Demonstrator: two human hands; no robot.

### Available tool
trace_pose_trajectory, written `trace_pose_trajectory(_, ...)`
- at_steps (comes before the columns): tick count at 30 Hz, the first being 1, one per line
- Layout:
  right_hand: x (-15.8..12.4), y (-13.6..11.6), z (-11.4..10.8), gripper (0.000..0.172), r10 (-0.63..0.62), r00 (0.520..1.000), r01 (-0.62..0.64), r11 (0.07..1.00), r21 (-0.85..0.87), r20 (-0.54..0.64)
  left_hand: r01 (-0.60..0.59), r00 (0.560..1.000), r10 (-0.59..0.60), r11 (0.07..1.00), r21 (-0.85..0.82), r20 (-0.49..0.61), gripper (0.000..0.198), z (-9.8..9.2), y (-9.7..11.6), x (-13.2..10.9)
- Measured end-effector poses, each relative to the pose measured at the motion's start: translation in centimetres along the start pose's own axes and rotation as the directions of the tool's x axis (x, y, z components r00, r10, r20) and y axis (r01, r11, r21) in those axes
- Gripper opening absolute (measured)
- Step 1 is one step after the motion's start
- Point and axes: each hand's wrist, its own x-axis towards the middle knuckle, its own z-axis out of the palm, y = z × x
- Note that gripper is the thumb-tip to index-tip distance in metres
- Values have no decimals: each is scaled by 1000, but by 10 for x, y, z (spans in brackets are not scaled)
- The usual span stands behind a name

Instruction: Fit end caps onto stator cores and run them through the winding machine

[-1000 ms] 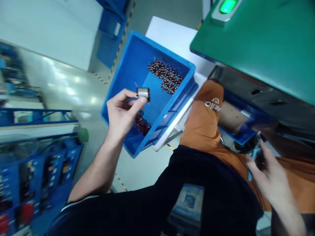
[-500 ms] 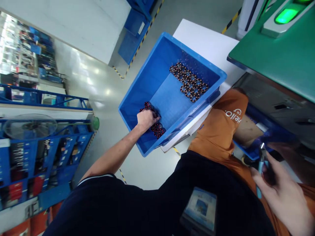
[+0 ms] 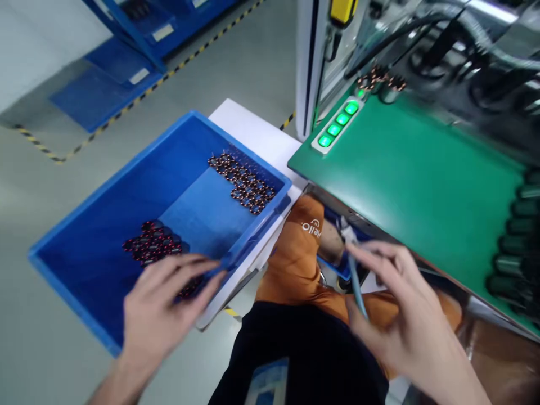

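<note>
A blue plastic bin [image 3: 126,169] stands on a white stand at my left, holding two clusters of small copper-wound coil parts: the far cluster [image 3: 244,181] and the near cluster [image 3: 152,243]. My left hand [image 3: 162,306] hovers over the bin's near edge beside the near cluster, fingers stretched out, nothing in it. My right hand [image 3: 400,312] is over my orange-clad lap, fingers curled round a thin light-blue tool [image 3: 356,284]; motion blurs it.
A green work surface [image 3: 422,180] with a row of lit green buttons [image 3: 335,126] runs along the right. Machine cabling and a few coil parts [image 3: 382,80] lie at its far end. Grey floor with yellow-black tape lies to the left.
My left hand has come up out of the bin, away from the near cluster, and is now open above its edge. My view has swung right toward the green bench.
</note>
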Motion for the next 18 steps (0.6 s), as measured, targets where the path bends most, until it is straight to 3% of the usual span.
trace_pose_trajectory(3, 76, 12, 2, 67, -2, 975, -52, 970, -238, -220, -96, 995, 98, 970, -222, 0, 19, 43, 61, -6)
trace_pose_trajectory(6, 155, 20, 16, 59, 179, 940, -274, 904, -330, -290, -147, 968, 218, 895, -420, 126, 10, 87, 121, -7)
trace_pose_trajectory(8, 191, 12, 21, 46, 249, 931, -328, 892, -312, -268, -211, 887, 380, 840, -501, 263, 7, 108, 153, -9)
trace_pose_trajectory(10, 203, -1, 19, 49, 288, 936, -342, 882, -326, -203, -265, 741, 530, 795, -546, 412, 23, 119, 174, -14)
trace_pose_trajectory(12, 187, -11, 12, 56, 292, 947, -320, 879, -353, -131, -294, 576, 610, 776, -558, 544, 34, 125, 181, -20)
trace_pose_trajectory(14, 147, -11, 7, 59, 257, 964, -266, 909, -322, -71, -321, 458, 616, 787, -527, 641, 40, 134, 176, -26)
trace_pose_trajectory(15, 120, -6, 5, 57, 218, 974, -227, 934, -277, -64, -345, 425, 602, 798, -494, 676, 42, 141, 170, -29)
trace_pose_trajectory(18, 18, 26, 2, 45, 78, 992, -86, 993, -80, -95, -454, 379, 565, 803, -385, 733, 50, 170, 151, -35)
